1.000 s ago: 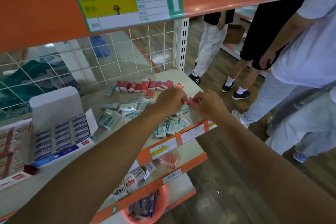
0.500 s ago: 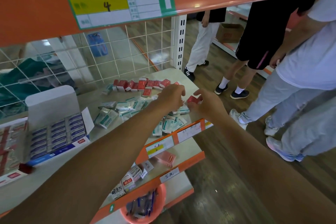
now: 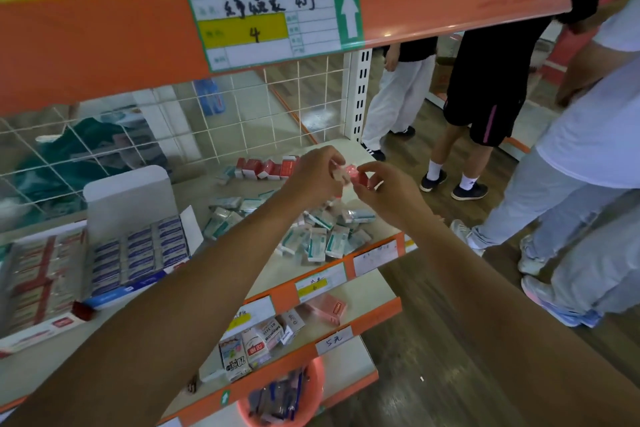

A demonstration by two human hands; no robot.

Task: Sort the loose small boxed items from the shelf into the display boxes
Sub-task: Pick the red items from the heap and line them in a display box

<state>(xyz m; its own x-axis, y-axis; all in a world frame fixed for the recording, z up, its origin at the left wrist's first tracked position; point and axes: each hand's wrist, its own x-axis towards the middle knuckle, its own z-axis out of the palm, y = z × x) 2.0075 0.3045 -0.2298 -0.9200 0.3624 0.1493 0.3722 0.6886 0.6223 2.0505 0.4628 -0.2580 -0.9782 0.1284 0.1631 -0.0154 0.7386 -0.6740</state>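
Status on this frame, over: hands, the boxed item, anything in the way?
Left hand and right hand both pinching a small red box above the shelf. Red display box open far left. Loose green boxes piled underneath; leftward path looks clear.

Upper shelf edge (image 3: 104, 45) overhangs; loose boxes (image 3: 322, 236) crowd the shelf.

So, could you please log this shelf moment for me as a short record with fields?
Left hand: grips a small box, pale side showing
Right hand: pinches a red box
Loose red boxes: row, farther back
Loose teal boxes: heap, nearer the front
Blue display box: open, filled rows
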